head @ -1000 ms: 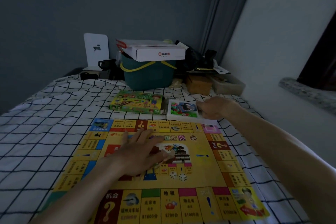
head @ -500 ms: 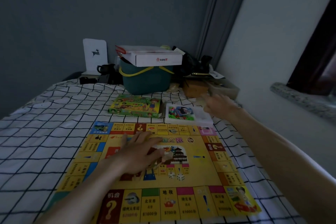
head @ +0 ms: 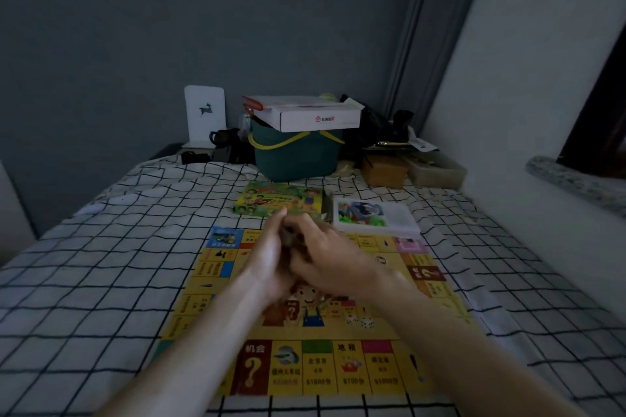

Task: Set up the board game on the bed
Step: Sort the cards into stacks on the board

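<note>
While the left hand point(head: 267, 257) and right hand point(head: 325, 261) meet, fingers curled round something blurred I cannot identify, small pieces could drop onto the yellow paper game board point(head: 338, 366) lying flat on the checked bed point(head: 101, 281), scattering the two white dice point(head: 360, 321).

The game board point(head: 315, 366) shows "机会" over a question mark, "地税", "$1600" and "$700".

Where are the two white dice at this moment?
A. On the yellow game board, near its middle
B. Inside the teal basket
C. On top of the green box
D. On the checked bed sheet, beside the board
A: the two white dice lie on the printed face of the yellow game board, near its middle and to the right of the cartoon figure, not on the sheet.
</note>
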